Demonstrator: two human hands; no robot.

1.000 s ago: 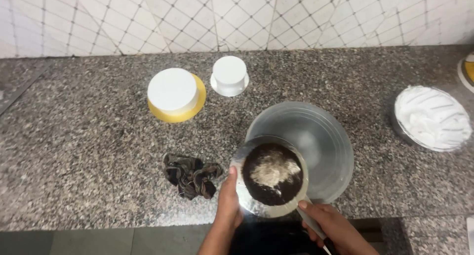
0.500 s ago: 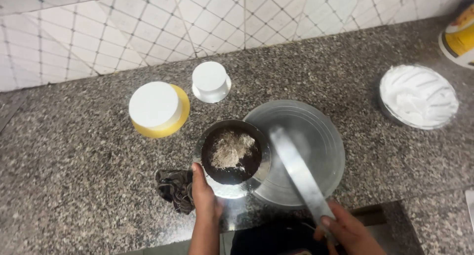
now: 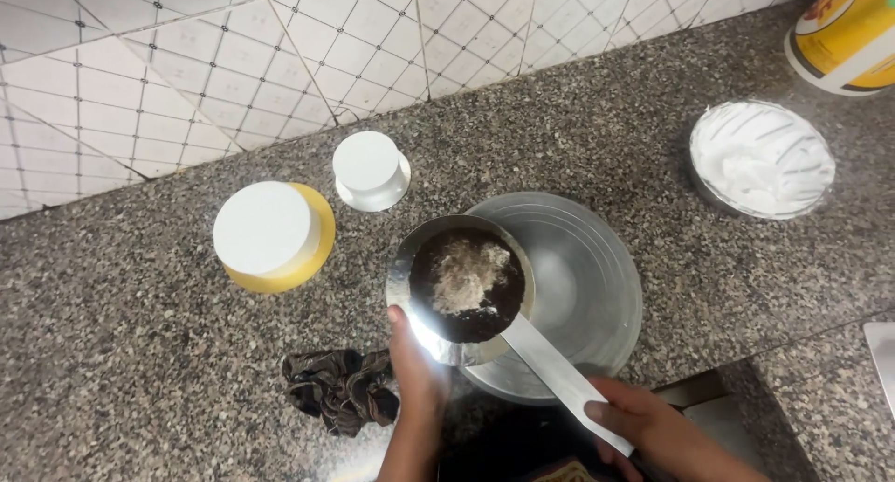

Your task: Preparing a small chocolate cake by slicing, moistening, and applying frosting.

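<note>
Spatula (image 3: 559,378) tip hidden under cake (image 3: 466,282); right hand (image 3: 653,431) cropped.

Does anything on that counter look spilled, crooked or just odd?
Nothing is spilled. The one oddity is a crumpled dark cloth lying loose on the counter beside the left hand. The small pan overhangs the big steel dish, but both hands steady it.

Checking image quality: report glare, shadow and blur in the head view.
Head view: bright glare on the near rim of the small steel plate by the left hand; right hand slightly soft; dark cake sharp; lighting on the counter even.
</note>
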